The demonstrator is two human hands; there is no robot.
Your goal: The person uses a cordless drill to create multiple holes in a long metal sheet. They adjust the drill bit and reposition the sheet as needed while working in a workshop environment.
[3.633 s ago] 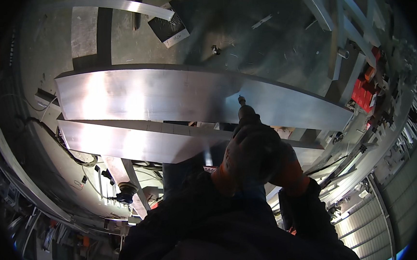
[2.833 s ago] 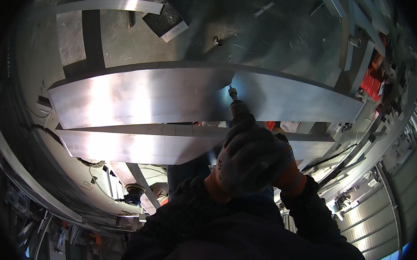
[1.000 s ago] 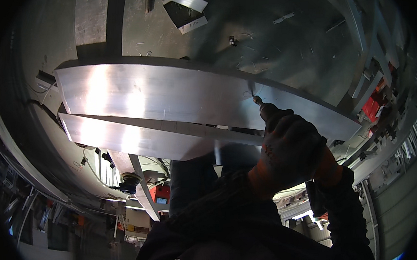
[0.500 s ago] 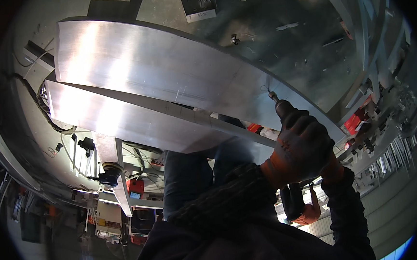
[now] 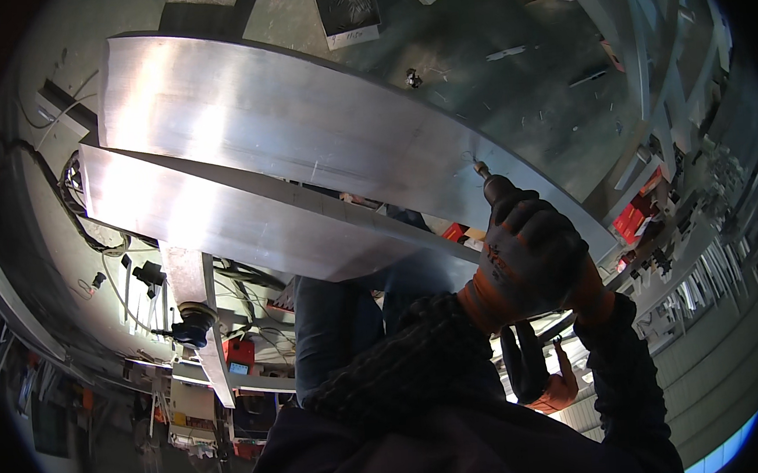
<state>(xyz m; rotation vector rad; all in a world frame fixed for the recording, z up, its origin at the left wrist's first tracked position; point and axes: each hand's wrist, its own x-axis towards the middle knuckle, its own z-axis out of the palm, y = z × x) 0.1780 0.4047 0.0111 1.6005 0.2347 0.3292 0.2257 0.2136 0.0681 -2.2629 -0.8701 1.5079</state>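
Note:
My left hand (image 5: 530, 257), in a grey and orange work glove, is closed around the front body of a power drill (image 5: 500, 189). The drill points away, its bit tip at the top face of a wide silver metal beam (image 5: 274, 112), near the right end. Faint curved marks lie beside the tip. Behind the left hand, my right hand (image 5: 592, 290) is gloved too and closed at the rear of the drill, its fingers largely hidden. A second metal beam (image 5: 246, 219) lies nearer me, a narrow wedge-shaped gap between the two.
A black round power tool (image 5: 193, 324) rests on a metal strip at lower left. Cables (image 5: 72, 188) coil past the beams' left end. A dark-topped box (image 5: 347, 10) and scraps lie on the far floor. Red boxes (image 5: 637, 214) and metal profiles (image 5: 711, 275) stand right.
The view has shifted slightly, so floor items and the beams' right part appear further left. Both hands keep hold of the drill, its tip near the same marks.

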